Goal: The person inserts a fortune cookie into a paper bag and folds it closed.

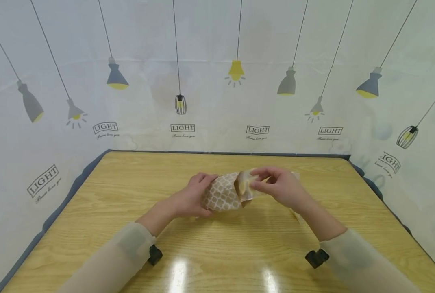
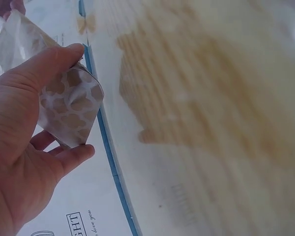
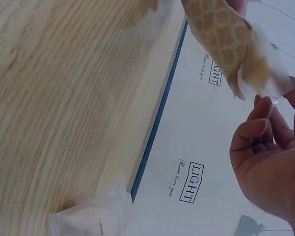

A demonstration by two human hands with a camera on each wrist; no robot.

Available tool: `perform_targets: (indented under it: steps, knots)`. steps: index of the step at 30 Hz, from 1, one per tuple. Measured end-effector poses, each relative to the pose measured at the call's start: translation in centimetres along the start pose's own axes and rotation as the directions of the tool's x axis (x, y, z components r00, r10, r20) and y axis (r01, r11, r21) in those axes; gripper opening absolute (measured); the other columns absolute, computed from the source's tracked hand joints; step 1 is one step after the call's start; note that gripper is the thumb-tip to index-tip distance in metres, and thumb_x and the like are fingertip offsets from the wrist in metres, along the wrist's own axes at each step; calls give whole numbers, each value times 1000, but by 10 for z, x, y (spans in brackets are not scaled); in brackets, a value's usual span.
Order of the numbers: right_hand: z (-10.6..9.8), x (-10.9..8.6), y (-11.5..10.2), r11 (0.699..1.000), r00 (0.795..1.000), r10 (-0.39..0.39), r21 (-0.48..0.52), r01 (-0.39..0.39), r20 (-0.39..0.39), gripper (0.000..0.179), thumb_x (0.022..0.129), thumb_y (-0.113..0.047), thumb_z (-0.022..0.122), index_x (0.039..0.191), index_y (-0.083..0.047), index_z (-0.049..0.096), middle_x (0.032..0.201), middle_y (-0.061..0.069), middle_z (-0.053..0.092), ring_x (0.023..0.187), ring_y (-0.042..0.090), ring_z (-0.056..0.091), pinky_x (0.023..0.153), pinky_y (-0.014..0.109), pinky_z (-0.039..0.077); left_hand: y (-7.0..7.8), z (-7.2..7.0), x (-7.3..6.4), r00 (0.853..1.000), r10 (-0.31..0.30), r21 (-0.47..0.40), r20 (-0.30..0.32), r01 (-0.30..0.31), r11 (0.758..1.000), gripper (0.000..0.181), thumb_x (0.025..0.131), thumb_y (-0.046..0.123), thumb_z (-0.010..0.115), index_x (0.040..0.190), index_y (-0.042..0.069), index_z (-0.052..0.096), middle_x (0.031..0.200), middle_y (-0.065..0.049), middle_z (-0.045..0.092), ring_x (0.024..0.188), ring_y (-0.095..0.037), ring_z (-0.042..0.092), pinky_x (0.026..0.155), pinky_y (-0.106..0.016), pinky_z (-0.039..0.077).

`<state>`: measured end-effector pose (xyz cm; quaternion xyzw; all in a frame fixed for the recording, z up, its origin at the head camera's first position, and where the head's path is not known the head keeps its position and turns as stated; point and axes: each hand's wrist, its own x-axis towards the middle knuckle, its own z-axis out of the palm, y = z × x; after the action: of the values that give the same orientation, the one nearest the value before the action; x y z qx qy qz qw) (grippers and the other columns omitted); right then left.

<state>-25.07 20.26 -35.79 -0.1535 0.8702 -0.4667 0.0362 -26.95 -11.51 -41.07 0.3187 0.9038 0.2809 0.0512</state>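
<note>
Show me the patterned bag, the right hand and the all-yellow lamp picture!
Patterned bag [image 1: 222, 193]: head view, middle of its side.
Right hand [image 1: 284, 187]: head view, back of the hand.
All-yellow lamp picture [image 1: 236, 70]: head view, its shade.

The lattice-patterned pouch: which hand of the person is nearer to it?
Left: the left hand grips the lattice-patterned pouch around one end. The right hand is past the opposite, open end, its fingers on the translucent wrapper there.
</note>
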Motion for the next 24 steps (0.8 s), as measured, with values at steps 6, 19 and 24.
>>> perform_targets:
  steps: [6, 19, 24]
  knots:
    - [0, -2, 1, 995, 997, -81, -66, 80, -13, 36, 101, -29, 81, 133, -14, 75, 111, 11, 76, 81, 24, 66, 60, 28, 52, 0, 0, 0, 1000, -16, -53, 0, 16, 998, 113, 81, 17, 97, 171, 11, 29, 155, -19, 41, 145, -35, 44, 125, -57, 46]
    - [7, -4, 2, 981, 986, -155, -106, 160, 56, 34, 103, -21, 78, 135, -11, 76, 109, 8, 75, 77, 15, 60, 64, 26, 53, 2, 2, 1, 1000, -18, -108, 8, 19, 994, 112, 82, 21, 97, 171, 14, 30, 156, -17, 41, 145, -34, 44, 125, -57, 45]
    - [6, -6, 2, 987, 989, -141, -72, 144, 55, 41, 103, -20, 79, 142, -9, 70, 111, 9, 77, 75, 13, 59, 62, 26, 51, 3, 1, 0, 1000, -25, -110, 5, 25, 994, 111, 82, 20, 98, 170, 12, 31, 155, -17, 41, 145, -34, 44, 125, -57, 45]
